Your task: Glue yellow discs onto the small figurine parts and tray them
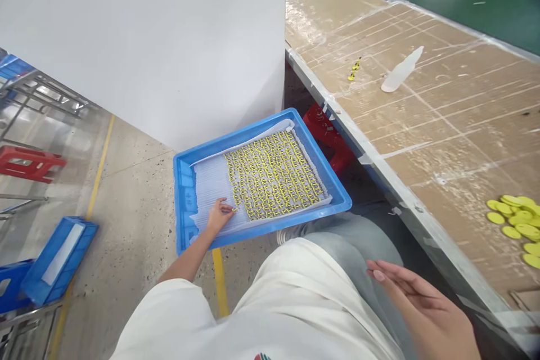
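Observation:
My left hand (pixel 219 216) reaches into a blue tray (pixel 183 202), its thumb and fingers pinched on a small yellow and black piece (pixel 235 210). Just right of the fingertips, many small yellow and black pieces (pixel 274 174) lie in close rows on white lining paper (pixel 208 180). The left part of the paper is bare around my hand. My right hand (pixel 422 304) hangs in the air between my body and the table edge. Its fingers are stretched out loosely with the thumb near them, and nothing shows between them.
The table (pixel 422 146) on the right carries a few yellow and black pieces (pixel 354 70), a translucent white strip (pixel 403 70) and a heap of yellow discs (pixel 518 219). A red stool (pixel 329 135) stands beneath. A white panel (pixel 139 39) rises behind the tray; blue crates (pixel 59 264) are at left.

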Action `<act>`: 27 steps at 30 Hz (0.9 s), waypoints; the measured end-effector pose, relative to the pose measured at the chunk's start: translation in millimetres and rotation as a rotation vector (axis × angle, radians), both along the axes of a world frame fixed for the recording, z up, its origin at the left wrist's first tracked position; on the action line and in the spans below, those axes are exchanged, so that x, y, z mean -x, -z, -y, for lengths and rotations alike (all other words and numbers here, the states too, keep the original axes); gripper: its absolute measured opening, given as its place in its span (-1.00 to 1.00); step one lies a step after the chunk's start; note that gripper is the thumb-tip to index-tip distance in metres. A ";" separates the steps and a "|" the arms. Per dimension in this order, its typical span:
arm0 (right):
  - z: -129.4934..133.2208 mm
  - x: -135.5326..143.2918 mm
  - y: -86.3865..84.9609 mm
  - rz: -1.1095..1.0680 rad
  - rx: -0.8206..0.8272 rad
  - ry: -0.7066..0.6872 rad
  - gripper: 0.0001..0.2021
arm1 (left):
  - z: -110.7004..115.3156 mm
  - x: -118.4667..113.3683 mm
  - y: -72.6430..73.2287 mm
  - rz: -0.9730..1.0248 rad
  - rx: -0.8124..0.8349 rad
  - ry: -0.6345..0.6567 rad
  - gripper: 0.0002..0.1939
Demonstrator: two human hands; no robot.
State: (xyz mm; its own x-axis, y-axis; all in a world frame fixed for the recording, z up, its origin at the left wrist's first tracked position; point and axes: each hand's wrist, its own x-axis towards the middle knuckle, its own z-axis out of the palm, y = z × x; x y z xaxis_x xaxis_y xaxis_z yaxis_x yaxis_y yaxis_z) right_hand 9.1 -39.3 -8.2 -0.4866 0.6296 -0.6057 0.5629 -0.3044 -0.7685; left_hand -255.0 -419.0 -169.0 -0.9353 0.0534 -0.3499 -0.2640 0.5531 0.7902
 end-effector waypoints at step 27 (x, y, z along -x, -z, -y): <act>-1.2 -30.0 15.6 -0.191 0.033 -0.007 -0.55 | -133.9 -13.5 -111.1 -0.324 -0.209 -0.021 -0.51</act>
